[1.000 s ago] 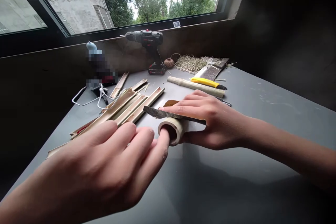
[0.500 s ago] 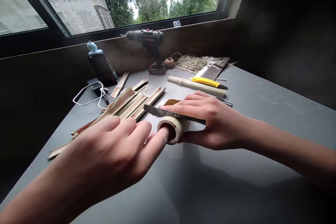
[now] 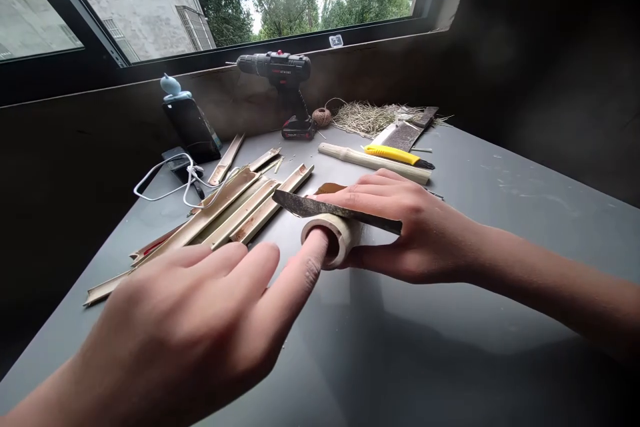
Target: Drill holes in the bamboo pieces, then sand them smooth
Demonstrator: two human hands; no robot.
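My left hand [image 3: 200, 327] eases back slightly, one finger inside the bamboo tube [image 3: 345, 245] at centre, its grip unclear; my right hand [image 3: 410, 227] clasps tube and dark sheet [image 3: 340, 209], likely keeping contact

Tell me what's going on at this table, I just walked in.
The person's right hand grips a short hollow bamboo tube, its fingers on a thin dark strip lying across the tube's top. The left hand has a finger inside the tube's near opening. Split bamboo pieces lie to the left, and a drill stands at the back near the window.
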